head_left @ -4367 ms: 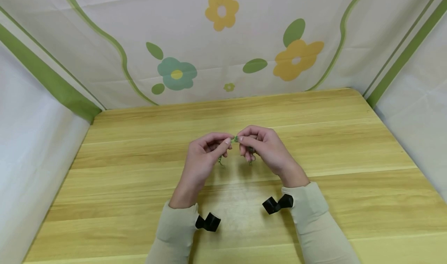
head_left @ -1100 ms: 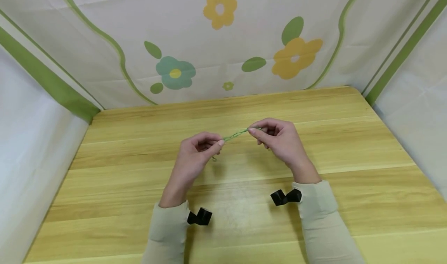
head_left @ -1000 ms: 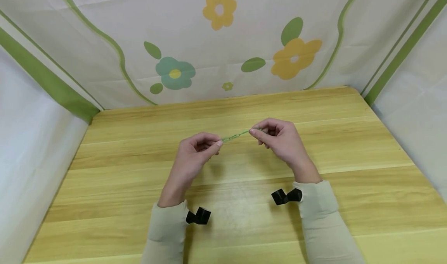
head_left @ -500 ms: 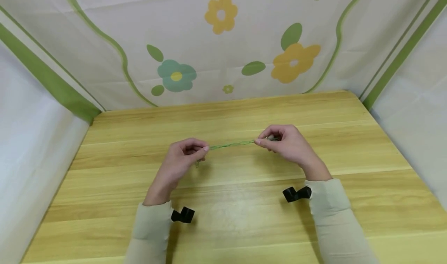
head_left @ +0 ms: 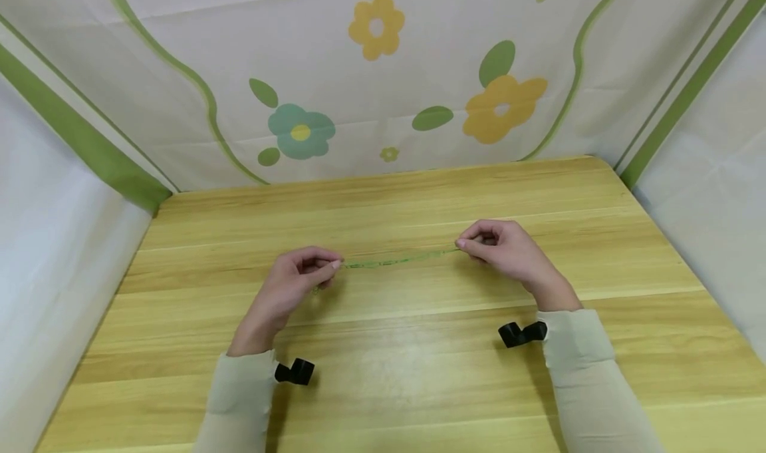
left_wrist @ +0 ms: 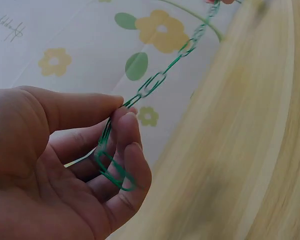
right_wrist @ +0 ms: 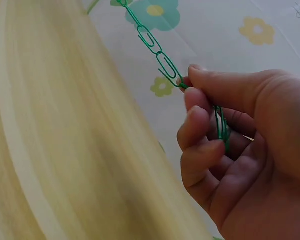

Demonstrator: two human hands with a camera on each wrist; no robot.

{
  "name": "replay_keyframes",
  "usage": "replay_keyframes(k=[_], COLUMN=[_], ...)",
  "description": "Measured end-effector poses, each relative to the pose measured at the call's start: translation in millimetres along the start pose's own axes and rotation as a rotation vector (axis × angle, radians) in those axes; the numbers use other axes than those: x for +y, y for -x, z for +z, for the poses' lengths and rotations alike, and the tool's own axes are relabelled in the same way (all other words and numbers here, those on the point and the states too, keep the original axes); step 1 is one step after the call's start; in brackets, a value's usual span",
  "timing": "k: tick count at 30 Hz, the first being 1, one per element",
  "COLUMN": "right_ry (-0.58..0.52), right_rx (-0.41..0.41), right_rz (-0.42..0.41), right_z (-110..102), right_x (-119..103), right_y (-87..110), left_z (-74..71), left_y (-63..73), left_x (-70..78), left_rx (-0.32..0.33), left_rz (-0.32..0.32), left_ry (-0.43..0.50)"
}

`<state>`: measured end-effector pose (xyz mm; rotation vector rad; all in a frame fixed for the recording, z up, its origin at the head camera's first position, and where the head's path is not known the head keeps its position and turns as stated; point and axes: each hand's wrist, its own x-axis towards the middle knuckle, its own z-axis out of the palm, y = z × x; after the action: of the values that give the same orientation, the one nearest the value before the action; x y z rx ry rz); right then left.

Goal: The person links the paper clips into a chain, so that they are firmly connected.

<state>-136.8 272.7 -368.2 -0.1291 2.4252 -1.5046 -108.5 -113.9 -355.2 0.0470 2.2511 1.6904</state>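
A chain of green paper clips (head_left: 391, 262) linked end to end stretches between the two hands above the table, sagging slightly. My left hand (head_left: 299, 277) pinches it between thumb and fingertips. In the left wrist view a tail of the paper clip chain (left_wrist: 110, 170) hangs down over the curled fingers. On the other side my right hand (head_left: 509, 250) pinches the chain the same way. The right wrist view shows more paper clips (right_wrist: 220, 125) hanging inside the palm of that hand, partly hidden by the fingers.
Below the hands lies a wood-grain table (head_left: 395, 360). A white curtain (head_left: 197, 34) with printed flowers stands behind its far edge, and white cloth walls rise at both sides. A black wrist camera (head_left: 296, 372) sits on each sleeve.
From close together, the hands have moved apart, left hand leftward and right hand rightward. A longer stretch of paper clip chain now shows between them.
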Motion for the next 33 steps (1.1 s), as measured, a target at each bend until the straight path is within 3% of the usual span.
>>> replay_keyframes(k=[6, 12, 19, 27, 33], right_ry=[-0.038, -0.107, -0.114, -0.04, -0.098], right_rx=[-0.016, -0.047, -0.07, -0.037, -0.014], right_rz=[0.042, 0.053, 0.066, 0.098, 0.08], right_z=[-1, -6, -10, -8, -9], right_x=[10, 22, 31, 36, 33], right_y=[1.0, 0.8, -0.4, -1.2, 0.2], left_z=[-6.6, -12.3, -17.0, -18.8, -19.5], left_y=[-0.4, -0.9, -0.6, 1.8, 1.7], left_x=[-9.3, -15.7, -16.8, -16.6, -17.1], left_rx=[-0.005, 0.05, 0.094, 0.19, 0.294], left_rz=[-0.036, -0.058, -0.047, -0.037, -0.048], left_ry=[0.011, 0.064, 0.105, 0.159, 0.235])
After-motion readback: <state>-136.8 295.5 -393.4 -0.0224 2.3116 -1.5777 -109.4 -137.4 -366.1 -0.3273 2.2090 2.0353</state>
